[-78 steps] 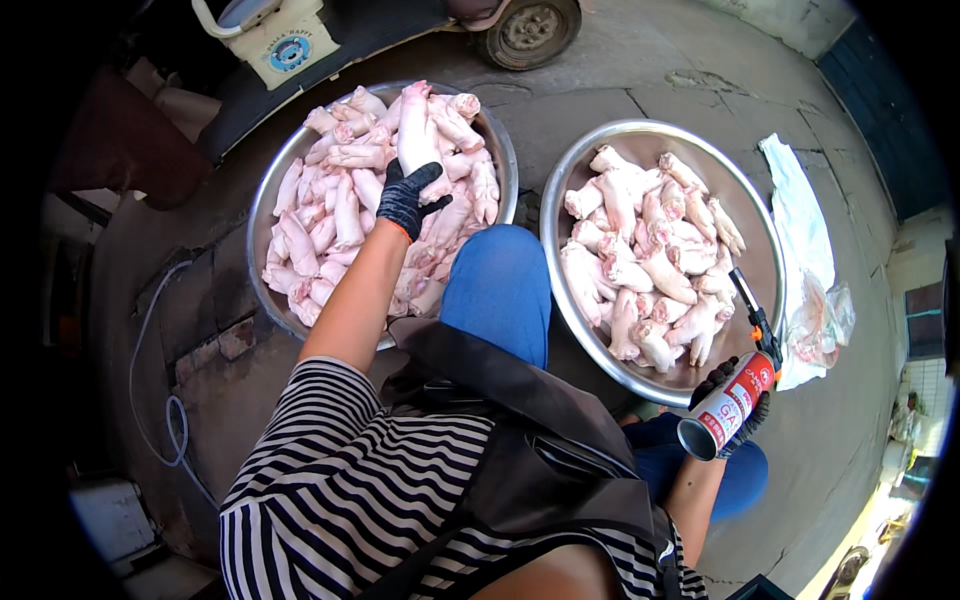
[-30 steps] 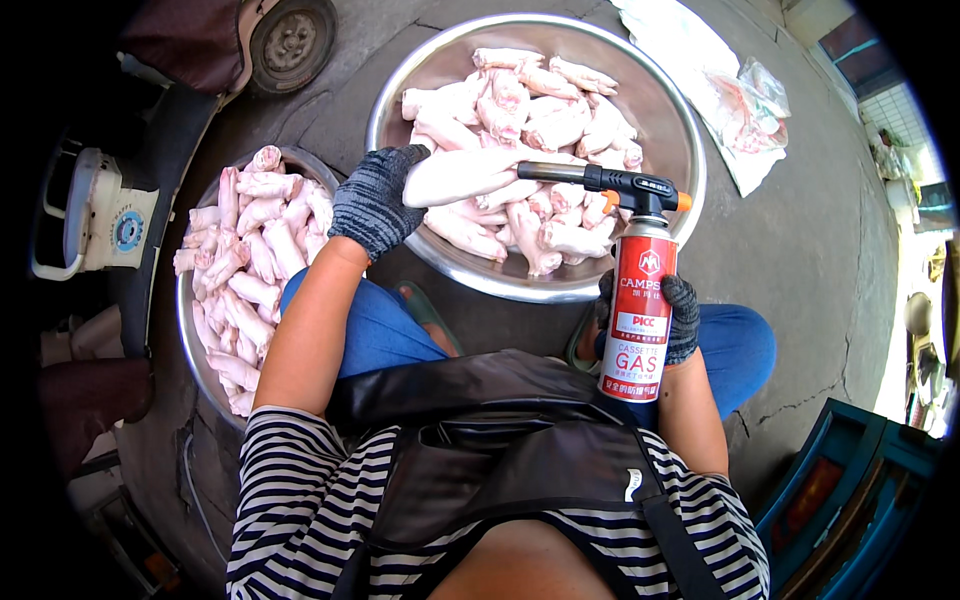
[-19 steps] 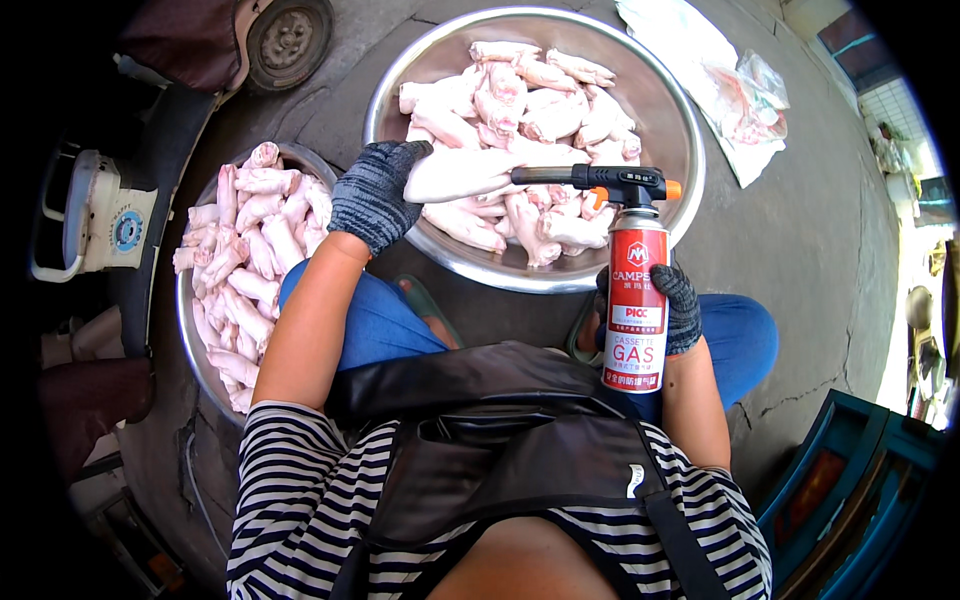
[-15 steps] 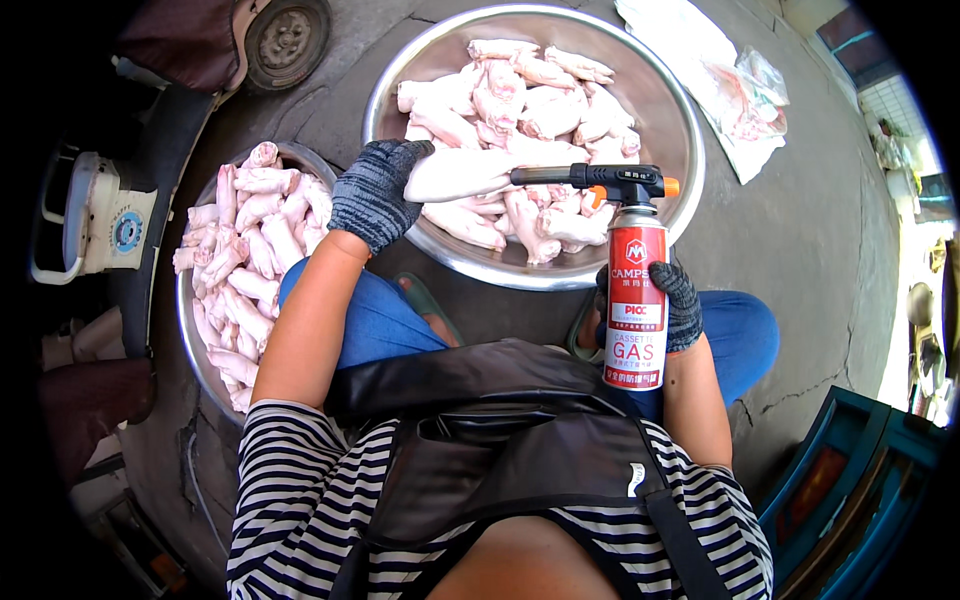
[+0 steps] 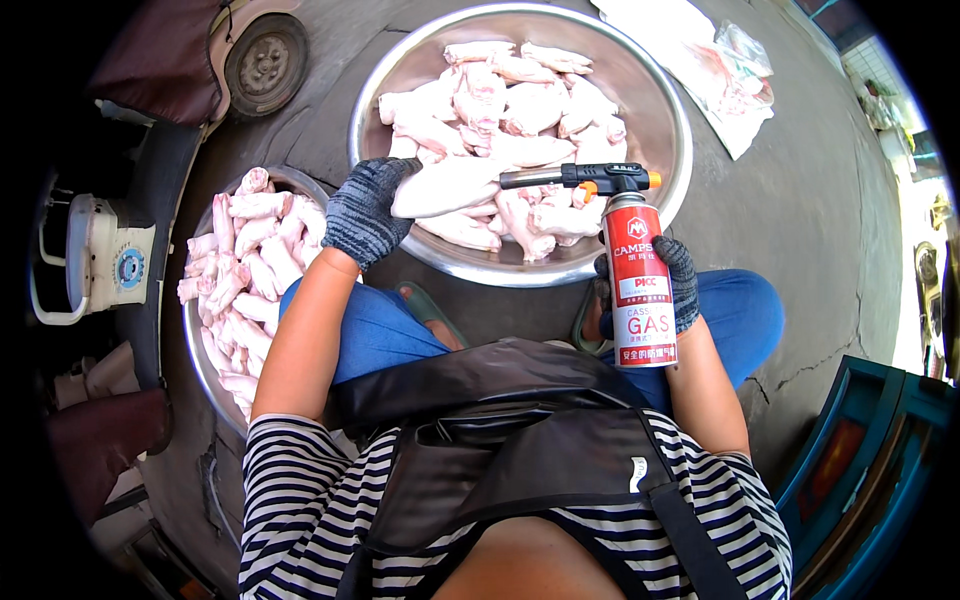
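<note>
My left hand (image 5: pixel 366 212), in a grey knitted glove, is closed around one end of a pale pig's trotter (image 5: pixel 446 188), held over the near side of a large metal basin (image 5: pixel 672 165). In my gloved right hand (image 5: pixel 680 282) is a blowtorch (image 5: pixel 638 265): a red and white gas canister with a black burner head and orange knobs. Its fingers wrap round the canister, which stands nearly upright. The black nozzle points left, its tip at the trotter's right end. No flame can be made out. Many pale trotters (image 5: pixel 480 95) lie heaped in the large basin.
A smaller metal basin (image 5: pixel 203 368) piled with pinkish trotters stands by my left knee. White plastic sheeting (image 5: pixel 690 60) lies at the far right. A vehicle wheel (image 5: pixel 266 64) is at the far left, and a teal wooden piece (image 5: pixel 850 440) at the near right.
The view has shifted slightly. The torch has tilted a little, its canister base swinging right, and the trotter in my left hand now slants more, its right end higher. Both grips stay the same.
</note>
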`<act>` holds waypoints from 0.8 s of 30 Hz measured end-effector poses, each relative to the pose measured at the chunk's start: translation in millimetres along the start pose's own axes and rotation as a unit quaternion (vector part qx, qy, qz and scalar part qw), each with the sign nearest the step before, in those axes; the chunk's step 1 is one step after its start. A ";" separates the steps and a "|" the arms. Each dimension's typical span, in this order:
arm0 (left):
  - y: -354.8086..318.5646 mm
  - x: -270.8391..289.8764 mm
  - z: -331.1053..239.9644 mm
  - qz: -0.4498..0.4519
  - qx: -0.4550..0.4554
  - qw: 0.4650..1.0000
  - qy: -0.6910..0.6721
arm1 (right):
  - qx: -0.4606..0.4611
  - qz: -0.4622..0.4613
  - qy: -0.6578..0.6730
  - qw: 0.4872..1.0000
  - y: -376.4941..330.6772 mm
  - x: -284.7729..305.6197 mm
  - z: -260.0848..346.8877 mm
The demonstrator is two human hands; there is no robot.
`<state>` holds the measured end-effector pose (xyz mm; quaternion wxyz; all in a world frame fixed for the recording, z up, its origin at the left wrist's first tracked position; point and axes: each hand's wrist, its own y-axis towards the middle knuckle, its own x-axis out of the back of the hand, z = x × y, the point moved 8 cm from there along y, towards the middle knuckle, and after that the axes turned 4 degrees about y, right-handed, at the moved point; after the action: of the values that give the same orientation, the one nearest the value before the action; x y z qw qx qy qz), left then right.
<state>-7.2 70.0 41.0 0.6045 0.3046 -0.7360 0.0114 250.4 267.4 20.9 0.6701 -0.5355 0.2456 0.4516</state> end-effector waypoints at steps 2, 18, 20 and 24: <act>0.3 -1.0 -0.2 -0.001 -0.004 1.000 0.001 | 0.001 -0.003 0.008 1.000 2.2 7.3 0.5; 0.4 -6.0 0.4 0.022 0.001 1.000 0.005 | 0.002 0.016 0.036 0.999 2.1 -0.3 -4.1; 1.0 -6.4 0.0 0.027 0.001 1.000 0.005 | 0.003 0.006 0.039 0.999 1.5 0.5 -4.8; 1.7 -7.2 0.0 0.033 0.001 0.999 0.000 | 0.001 0.015 0.045 0.999 1.7 -4.7 -5.4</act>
<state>-7.4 74.5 35.2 0.6032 0.2808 -0.7458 0.0326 247.5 260.7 22.2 0.6521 -0.5512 0.2836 0.4366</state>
